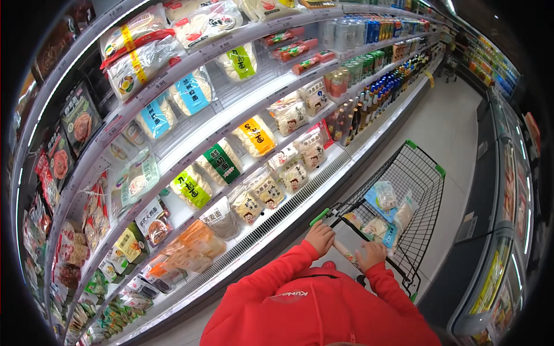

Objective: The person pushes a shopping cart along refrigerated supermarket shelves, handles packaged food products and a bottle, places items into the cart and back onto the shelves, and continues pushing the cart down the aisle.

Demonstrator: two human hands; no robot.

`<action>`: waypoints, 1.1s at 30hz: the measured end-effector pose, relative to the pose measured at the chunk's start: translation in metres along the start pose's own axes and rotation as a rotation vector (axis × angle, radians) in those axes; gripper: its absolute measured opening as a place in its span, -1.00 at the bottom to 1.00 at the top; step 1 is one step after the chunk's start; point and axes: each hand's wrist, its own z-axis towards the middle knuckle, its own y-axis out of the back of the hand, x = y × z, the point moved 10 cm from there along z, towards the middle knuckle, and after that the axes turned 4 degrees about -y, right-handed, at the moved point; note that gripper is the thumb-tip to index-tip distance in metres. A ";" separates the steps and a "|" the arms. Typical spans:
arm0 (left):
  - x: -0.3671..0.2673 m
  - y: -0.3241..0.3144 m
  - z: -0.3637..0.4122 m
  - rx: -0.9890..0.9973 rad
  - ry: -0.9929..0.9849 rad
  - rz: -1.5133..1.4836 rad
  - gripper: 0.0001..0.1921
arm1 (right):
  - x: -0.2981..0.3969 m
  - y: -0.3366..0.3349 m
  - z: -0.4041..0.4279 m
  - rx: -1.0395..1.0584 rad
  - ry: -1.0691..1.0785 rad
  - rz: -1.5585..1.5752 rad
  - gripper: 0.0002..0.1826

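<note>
A wire shopping cart [422,207] with green corner pieces stands close in front of me. My left hand [320,238] rests at the left end of its handle, by a green grip, with the fingers curled. Towards the handle's right part lies my right hand [371,255]; whether its fingers close round the bar is unclear. In the cart are packs of fresh noodles [378,228], one with a blue label, a clear bag [405,212] of pale food, and a small clear pack [385,195] on a blue one.
To the left, a refrigerated shelf unit [259,161] holds packaged noodles, with cans [346,32] and bottles [376,101] farther along. A glass-topped freezer case [489,259] lines the right side. The tiled aisle floor [454,116] runs between them, with another cart [450,67] far ahead.
</note>
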 end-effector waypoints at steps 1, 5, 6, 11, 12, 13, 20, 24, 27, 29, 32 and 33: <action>-0.003 -0.001 0.005 0.000 -0.003 -0.003 -0.74 | 0.015 -0.007 0.012 0.006 0.052 0.009 -0.49; -0.002 -0.010 0.014 0.089 0.121 0.009 -0.50 | 0.024 -0.052 0.038 0.409 -0.028 0.093 -0.46; -0.002 -0.007 0.015 0.025 0.119 -0.052 -0.58 | 0.026 -0.052 0.049 0.440 -0.018 0.162 -0.45; 0.053 -0.013 -0.046 0.003 0.364 -0.337 -0.85 | 0.025 -0.067 0.103 0.418 0.089 0.105 -0.51; 0.074 -0.011 -0.071 0.010 0.554 -0.359 -0.90 | 0.027 -0.070 0.115 0.386 0.113 0.146 -0.54; 0.091 -0.006 -0.094 0.021 0.735 -0.386 -0.86 | 0.028 -0.072 0.126 0.349 0.128 0.187 -0.56; 0.134 0.073 -0.212 -0.358 1.186 -0.354 -0.83 | 0.030 -0.080 0.165 0.294 0.077 0.167 -0.62; 0.145 0.128 -0.220 -0.604 1.099 -0.417 -0.80 | 0.037 -0.087 0.168 0.247 0.094 0.142 -0.63; 0.090 0.250 -0.104 -0.689 0.787 -0.482 -0.78 | 0.038 -0.081 0.173 0.226 0.047 0.111 -0.62; 0.003 0.357 -0.027 -0.616 0.499 -0.196 -0.75 | 0.047 -0.081 0.169 0.236 0.036 0.097 -0.61; -0.114 0.439 0.049 -0.548 0.104 0.223 -0.81 | 0.052 -0.062 0.168 0.210 -0.007 0.083 -0.65; -0.136 0.450 0.063 -0.594 0.048 0.324 -0.86 | 0.045 -0.062 0.170 0.207 -0.038 0.057 -0.66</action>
